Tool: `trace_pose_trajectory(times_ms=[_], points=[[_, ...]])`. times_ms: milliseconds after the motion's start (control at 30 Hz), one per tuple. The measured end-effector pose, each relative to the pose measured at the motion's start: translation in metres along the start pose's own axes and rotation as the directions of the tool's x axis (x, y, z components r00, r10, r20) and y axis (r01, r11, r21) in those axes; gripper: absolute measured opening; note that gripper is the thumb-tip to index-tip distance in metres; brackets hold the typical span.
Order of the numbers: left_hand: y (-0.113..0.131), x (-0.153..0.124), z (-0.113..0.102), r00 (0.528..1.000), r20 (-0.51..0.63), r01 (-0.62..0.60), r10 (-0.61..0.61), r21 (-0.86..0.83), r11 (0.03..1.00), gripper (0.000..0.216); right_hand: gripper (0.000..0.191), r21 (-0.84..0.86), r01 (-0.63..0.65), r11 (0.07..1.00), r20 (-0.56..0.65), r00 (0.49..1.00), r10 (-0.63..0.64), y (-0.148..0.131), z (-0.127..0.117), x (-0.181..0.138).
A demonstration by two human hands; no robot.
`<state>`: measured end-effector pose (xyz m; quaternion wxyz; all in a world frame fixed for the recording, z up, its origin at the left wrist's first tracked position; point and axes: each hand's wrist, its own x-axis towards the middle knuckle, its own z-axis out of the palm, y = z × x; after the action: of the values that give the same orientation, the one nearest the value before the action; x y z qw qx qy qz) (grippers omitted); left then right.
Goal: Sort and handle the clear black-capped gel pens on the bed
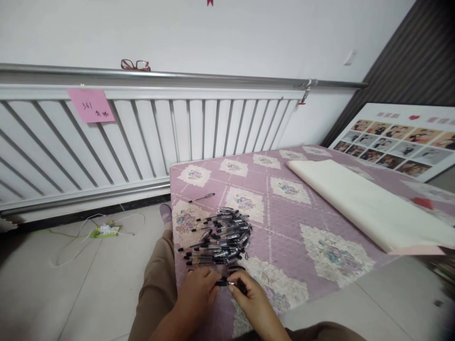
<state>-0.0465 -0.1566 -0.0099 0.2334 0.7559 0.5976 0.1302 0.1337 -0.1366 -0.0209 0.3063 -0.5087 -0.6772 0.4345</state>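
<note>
Close to my body, my left hand (199,288) is closed on one end of a black pen (222,282). My right hand (253,294) pinches the pen's other end, where a pale or silvery bit shows between the fingertips. Some black part also sticks out by the right fingers; whether it is the cap or a second pen I cannot tell. Just beyond both hands lies a heap of black-and-clear pens (222,244), most with their tips to the left. A single pen (202,198) rests apart at the far side of the heap.
The pens lie on a purple flowered cloth (284,218). A large cream sheet or folded board (355,203) lies at right, before a photo board (394,137). Behind stands a white radiator (199,123) with a pink note (91,105). A power strip (106,231) sits on the floor.
</note>
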Motion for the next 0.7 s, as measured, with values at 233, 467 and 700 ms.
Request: trace_pose_trajectory(times_ms=[233, 467, 700], points=[[0.010, 0.005, 0.005, 0.999, 0.047, 0.018, -0.007, -0.252, 0.967, 0.019, 0.012, 0.045, 0.044, 0.998, 0.019, 0.999, -0.045, 0.002, 0.001, 0.000], [0.015, 0.011, 0.001, 0.999, 0.050, 0.025, -0.013, -0.235, 0.972, 0.020, 0.016, 0.137, 0.016, 0.990, -0.024, 1.000, -0.013, -0.001, -0.005, -0.002], [0.014, 0.011, 0.008, 0.999, -0.027, 0.034, -0.041, -0.217, 0.975, 0.018, 0.016, 0.180, -0.021, 0.983, -0.062, 0.998, 0.033, -0.006, -0.006, -0.001]])
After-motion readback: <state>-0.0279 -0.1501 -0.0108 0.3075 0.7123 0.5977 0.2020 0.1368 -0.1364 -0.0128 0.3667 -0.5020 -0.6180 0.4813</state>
